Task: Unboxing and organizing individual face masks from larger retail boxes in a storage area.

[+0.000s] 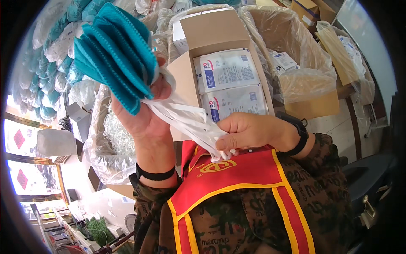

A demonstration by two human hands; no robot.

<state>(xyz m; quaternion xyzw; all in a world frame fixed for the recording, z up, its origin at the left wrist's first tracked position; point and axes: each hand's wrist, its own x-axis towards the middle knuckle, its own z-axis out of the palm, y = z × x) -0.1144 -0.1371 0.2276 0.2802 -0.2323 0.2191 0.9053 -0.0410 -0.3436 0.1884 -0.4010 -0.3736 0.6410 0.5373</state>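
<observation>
A bundle of several teal face masks is gripped in my left hand, raised at the upper left with the masks' edges fanned out. From the bundle, white ear loops stretch down toward the right. My right hand pinches the far ends of these loops between thumb and fingers, in front of my red apron. Just beyond both hands stands an open cardboard box with white flat packets in it, printed in blue and red.
Right of the box is a plastic-lined carton with a few packets low inside. At the left, another lined bin contains a tangle of thin white strands. Bagged teal bundles are heaped at the far left. A dark chair is at the right.
</observation>
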